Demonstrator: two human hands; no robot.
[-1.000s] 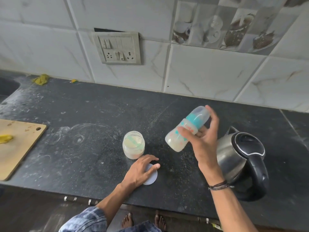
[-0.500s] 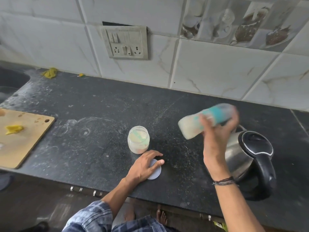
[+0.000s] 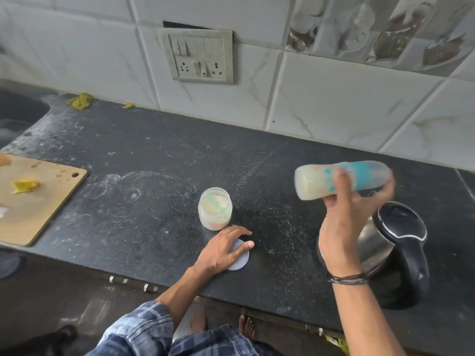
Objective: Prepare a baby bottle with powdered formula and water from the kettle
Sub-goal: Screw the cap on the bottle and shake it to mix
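Over the right end of the dark surface (image 3: 154, 163), seen from the head camera, the right hand (image 3: 344, 227) grips the baby bottle (image 3: 313, 183) in the air. Its fingers are curled round the bottle's middle and the thumb is underneath. The bottle lies almost on its side, with milky liquid in the wide end and the teal cap end pointing right. It is blurred, so I judge this to be the shaking step, with powder and water already inside.

The kettle (image 3: 395, 227) stands right below and behind that hand, with its lid down. The left hand (image 3: 221, 250) rests with relaxed fingers on the round lid (image 3: 241, 258), which lies flat near the front edge. Just beyond it the powder jar (image 3: 215, 208) stands open with a green scoop inside.

The main risk is a leak. If the cap is not screwed tight, shaking the bottle sideways would throw formula onto the surface or into the open jar and spoil the powder. The grip sits at mid-body only, so a wet or warm bottle could slip and drop onto the kettle. A wide swing could also knock the kettle, which may hold hot water. The jar is one careless nudge of the left hand from tipping.
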